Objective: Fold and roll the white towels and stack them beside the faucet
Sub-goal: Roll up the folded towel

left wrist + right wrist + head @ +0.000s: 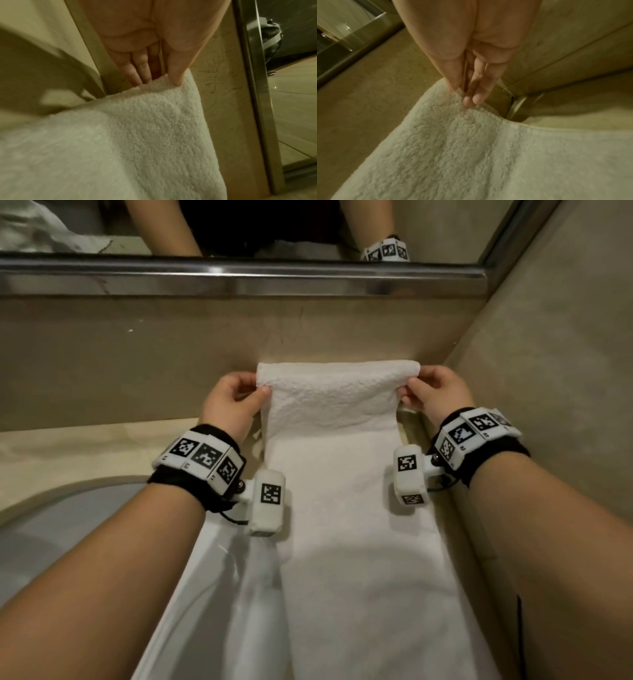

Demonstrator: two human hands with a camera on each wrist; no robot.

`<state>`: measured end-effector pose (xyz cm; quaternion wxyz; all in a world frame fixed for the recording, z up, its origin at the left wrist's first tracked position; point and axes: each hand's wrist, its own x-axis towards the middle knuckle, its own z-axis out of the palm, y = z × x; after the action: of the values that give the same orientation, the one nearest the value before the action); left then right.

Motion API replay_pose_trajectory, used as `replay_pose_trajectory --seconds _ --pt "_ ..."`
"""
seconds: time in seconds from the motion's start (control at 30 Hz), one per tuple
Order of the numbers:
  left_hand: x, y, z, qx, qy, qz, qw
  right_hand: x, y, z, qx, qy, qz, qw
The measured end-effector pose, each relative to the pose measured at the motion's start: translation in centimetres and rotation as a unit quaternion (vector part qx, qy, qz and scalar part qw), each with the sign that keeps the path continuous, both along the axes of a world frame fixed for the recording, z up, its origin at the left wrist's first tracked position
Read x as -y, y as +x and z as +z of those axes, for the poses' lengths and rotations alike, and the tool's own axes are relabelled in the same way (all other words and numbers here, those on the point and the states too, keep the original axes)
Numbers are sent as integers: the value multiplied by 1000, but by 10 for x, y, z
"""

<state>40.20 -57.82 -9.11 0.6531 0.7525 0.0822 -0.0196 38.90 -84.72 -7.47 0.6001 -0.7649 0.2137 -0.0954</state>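
Pinching the far end of the white towel [337,419] — left hand [230,402] on its left corner, right hand [436,395] on its right, thumb against fingers. Far end is lifted near the back wall [137,361]; the rest lies lengthwise on the counter [68,446] beside the basin [51,529].

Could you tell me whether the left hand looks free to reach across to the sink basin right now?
Probably not yet. The left hand pinches the far left corner of the white towel, as the right hand pinches the other corner. The sink basin lies near, nothing between.
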Motion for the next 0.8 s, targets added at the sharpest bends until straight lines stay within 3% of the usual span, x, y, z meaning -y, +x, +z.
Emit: replay_pose_trajectory --seconds 0.23,0.4,0.5,0.6,0.8 --pt "-13 -46 19 1 34 21 999 3 -36 29 -42 -17 0 999" --pt "-15 -146 42 0 143 -114 983 -19 -118 52 -46 -34 76 995" --pt "-13 -224 37 -2 247 -241 939 -39 -187 49 -37 -89 146 984" --pt "-11 -299 22 5 327 -341 882 -54 -261 33 -47 -196 233 951" --pt "-4 -409 -15 55 427 -470 771 -67 -394 -19 -101 -300 334 888"
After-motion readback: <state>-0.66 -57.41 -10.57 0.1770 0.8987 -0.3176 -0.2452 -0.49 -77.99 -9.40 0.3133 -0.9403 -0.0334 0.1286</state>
